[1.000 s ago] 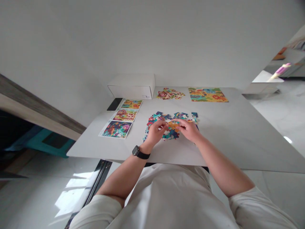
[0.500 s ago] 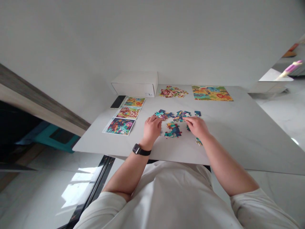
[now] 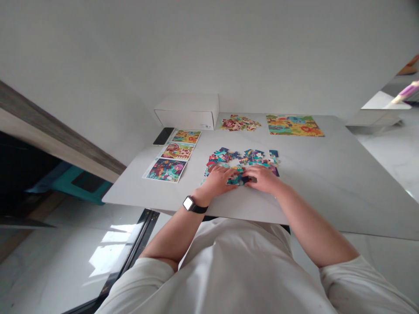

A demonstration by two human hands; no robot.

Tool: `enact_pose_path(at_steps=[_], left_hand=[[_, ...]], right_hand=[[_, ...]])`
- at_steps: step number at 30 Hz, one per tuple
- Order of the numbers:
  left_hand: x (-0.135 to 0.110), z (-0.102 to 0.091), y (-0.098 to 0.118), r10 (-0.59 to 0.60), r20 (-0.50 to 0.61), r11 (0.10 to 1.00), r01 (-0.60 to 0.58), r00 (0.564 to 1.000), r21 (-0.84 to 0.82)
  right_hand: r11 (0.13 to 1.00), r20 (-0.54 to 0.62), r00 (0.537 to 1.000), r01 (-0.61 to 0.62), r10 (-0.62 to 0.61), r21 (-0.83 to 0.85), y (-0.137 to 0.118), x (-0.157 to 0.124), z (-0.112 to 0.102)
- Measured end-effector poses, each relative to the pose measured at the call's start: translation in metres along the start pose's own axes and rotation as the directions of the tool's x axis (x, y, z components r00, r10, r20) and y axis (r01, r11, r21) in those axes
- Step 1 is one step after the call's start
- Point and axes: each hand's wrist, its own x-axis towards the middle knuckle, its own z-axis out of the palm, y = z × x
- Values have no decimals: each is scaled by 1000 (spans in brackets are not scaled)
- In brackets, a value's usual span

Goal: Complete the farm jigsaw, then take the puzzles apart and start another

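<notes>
A small joined block of teal and dark blue jigsaw pieces lies on the table close to me. My left hand grips its left side, the fingers bent over the pieces. From the right, my right hand has its fingertips closed on the same block's edge, where a dark blue piece shows. Other jigsaw pieces lie just beyond both hands, some joined in clumps, and more show left of my left hand. The palms and fingers hide part of the block.
Three picture sheets lie to the left, with a black phone behind them. A white box stands by the wall. Farther back are a pile of reddish jigsaw pieces and an assembled animal puzzle.
Both hands have come nearer to me, from the scattered pieces behind onto the joined block. The left moved right, and the right moved slightly left. Pieces behind them are now uncovered.
</notes>
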Motion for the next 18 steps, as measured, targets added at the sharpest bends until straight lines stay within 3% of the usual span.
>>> enact_pose_path(at_steps=[12,18], left_hand=[[-1,-10,2,-45,-109,998,50,993,37],[3,-4,5,-38,-157,999,41,987,13]], right_hand=[[998,-20,999,-26,25,-55,-16,1,2],[984,-152,972,-176,180,41,-15,-1,-4]])
